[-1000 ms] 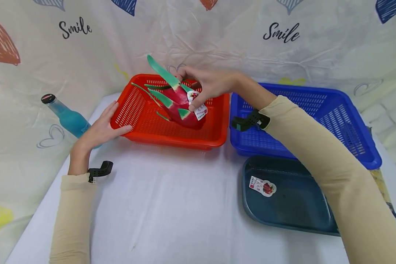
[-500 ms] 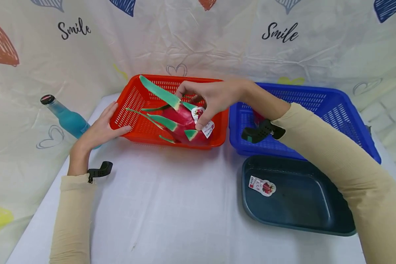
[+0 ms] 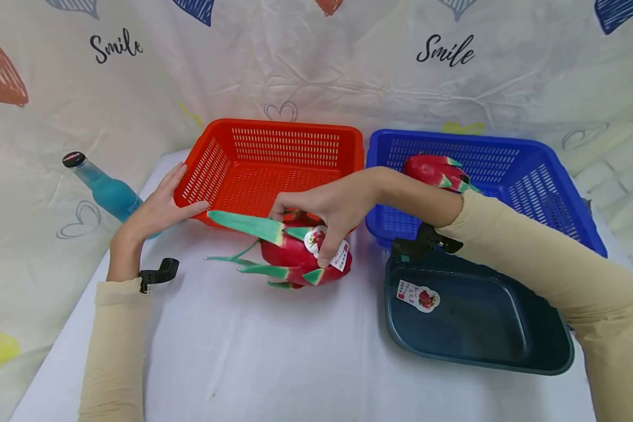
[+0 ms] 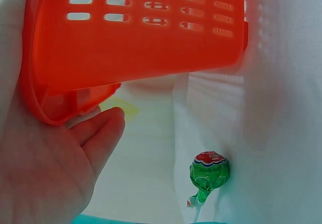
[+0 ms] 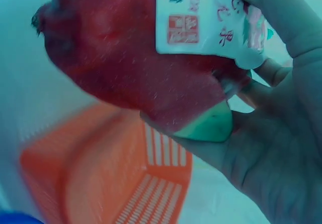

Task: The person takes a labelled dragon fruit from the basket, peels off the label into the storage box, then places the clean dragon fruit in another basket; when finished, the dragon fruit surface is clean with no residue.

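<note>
In the head view my right hand point(image 3: 327, 205) grips a red dragon fruit point(image 3: 287, 255) with long green scales and a white label, just in front of the red basket point(image 3: 285, 132). In the right wrist view, the dragon fruit point(image 5: 115, 58) lies between thumb and fingers, its label point(image 5: 201, 22) facing the camera. My left hand point(image 3: 160, 205) rests against the red basket's left end, fingers extended along the side and thumb along the front rim. A second dragon fruit point(image 3: 432, 172) lies in the blue basket point(image 3: 533, 155), partly behind my right forearm.
A dark teal tray point(image 3: 475, 328) with a dragon fruit label point(image 3: 418, 296) inside stands in front of the blue basket. Left of the red basket lies a blue bottle point(image 3: 111, 190) with a black cap. The left wrist view shows a green-wrapped lollipop point(image 4: 210, 171) beside the red basket.
My right hand has brought the dragon fruit from over the red basket toward the front edge and past it. The blue basket's dragon fruit has come into sight. My left hand stays put.
</note>
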A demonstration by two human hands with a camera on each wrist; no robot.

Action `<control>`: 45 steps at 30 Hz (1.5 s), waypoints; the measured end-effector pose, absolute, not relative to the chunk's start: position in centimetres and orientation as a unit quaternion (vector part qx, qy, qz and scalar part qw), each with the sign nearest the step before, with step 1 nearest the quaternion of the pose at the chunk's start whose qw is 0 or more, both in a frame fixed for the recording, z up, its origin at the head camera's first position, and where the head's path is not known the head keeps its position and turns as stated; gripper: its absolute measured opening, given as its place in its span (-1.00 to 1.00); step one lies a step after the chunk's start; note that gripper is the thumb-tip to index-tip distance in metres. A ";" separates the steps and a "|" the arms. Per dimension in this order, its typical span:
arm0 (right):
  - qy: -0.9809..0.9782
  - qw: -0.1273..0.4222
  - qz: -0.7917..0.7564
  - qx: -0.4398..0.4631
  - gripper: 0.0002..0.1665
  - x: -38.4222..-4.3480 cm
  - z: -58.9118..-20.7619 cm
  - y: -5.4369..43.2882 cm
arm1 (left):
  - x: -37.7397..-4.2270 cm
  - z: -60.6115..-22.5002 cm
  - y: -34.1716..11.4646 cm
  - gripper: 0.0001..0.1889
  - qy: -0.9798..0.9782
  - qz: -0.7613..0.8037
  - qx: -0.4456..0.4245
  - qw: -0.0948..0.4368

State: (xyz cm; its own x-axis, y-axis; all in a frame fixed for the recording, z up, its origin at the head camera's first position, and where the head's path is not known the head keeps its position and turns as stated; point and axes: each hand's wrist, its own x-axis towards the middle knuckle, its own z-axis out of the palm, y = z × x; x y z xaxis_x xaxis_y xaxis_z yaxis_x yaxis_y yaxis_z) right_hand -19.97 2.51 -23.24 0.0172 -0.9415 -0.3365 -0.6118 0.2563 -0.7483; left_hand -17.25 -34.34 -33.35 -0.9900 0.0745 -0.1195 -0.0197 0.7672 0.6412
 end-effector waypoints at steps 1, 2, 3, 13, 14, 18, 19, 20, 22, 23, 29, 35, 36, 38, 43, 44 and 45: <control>0.670 0.424 -0.189 -0.580 -0.12 -19.5 -23.6 2.4 | -17.2 -33.3 -34.3 0.12 0.938 0.340 0.014 0.070; 0.667 0.428 -0.182 -0.582 -0.12 -19.1 -24.0 2.3 | -17.2 -33.3 -34.3 0.12 0.938 0.338 0.013 0.071; 0.663 0.430 -0.174 -0.587 -0.12 -18.7 -24.3 2.2 | -17.2 -33.2 -34.4 0.12 0.939 0.337 0.012 0.070; 0.667 0.426 -0.103 -0.602 -0.16 -16.3 -27.8 1.0 | -17.1 -33.1 -34.3 0.11 0.936 0.344 0.009 0.073; 0.669 0.425 -0.097 -0.602 -0.16 -16.2 -28.1 1.0 | -17.1 -33.1 -34.3 0.11 0.936 0.345 0.009 0.074; 0.677 0.411 -0.079 -0.605 -0.16 -16.0 -29.0 0.9 | -17.1 -33.1 -34.3 0.12 0.936 0.345 0.006 0.074; 0.680 0.408 -0.077 -0.605 -0.15 -15.9 -29.1 1.0 | -17.1 -33.1 -34.2 0.12 0.936 0.345 0.006 0.073; 0.683 0.403 -0.075 -0.604 -0.15 -15.9 -29.3 1.1 | -17.1 -33.1 -34.2 0.12 0.936 0.345 0.006 0.073; 0.686 0.393 -0.077 -0.608 -0.13 -15.8 -29.5 1.2 | -17.1 -33.0 -34.3 0.13 0.936 0.344 0.004 0.072; 0.687 0.387 -0.079 -0.610 -0.12 -15.7 -29.7 1.2 | -17.1 -33.0 -34.3 0.13 0.936 0.343 0.004 0.071; 0.696 0.371 -0.107 -0.605 -0.08 -15.3 -30.4 1.8 | -17.2 -33.2 -34.3 0.12 0.936 0.344 0.005 0.076; 0.713 0.354 -0.125 -0.592 -0.02 -15.3 -31.4 2.8 | -17.2 -33.3 -34.4 0.12 0.935 0.347 0.007 0.075; 0.714 0.351 -0.133 -0.591 -0.03 -15.3 -31.5 3.0 | -17.2 -33.3 -34.4 0.11 0.935 0.348 0.007 0.074; 0.713 0.349 -0.154 -0.588 -0.09 -15.2 -31.7 3.3 | -17.1 -33.2 -34.4 0.11 0.935 0.348 0.007 0.073; 0.713 0.341 -0.185 -0.584 -0.21 -14.8 -32.0 4.1 | -17.2 -33.3 -34.3 0.12 0.936 0.343 0.009 0.072; 0.715 0.337 -0.186 -0.584 -0.22 -14.8 -32.0 4.3 | -17.2 -33.3 -34.3 0.12 0.937 0.342 0.009 0.071; 0.718 0.334 -0.186 -0.582 -0.21 -14.7 -32.0 4.4 | -17.2 -33.3 -34.3 0.12 0.937 0.341 0.008 0.070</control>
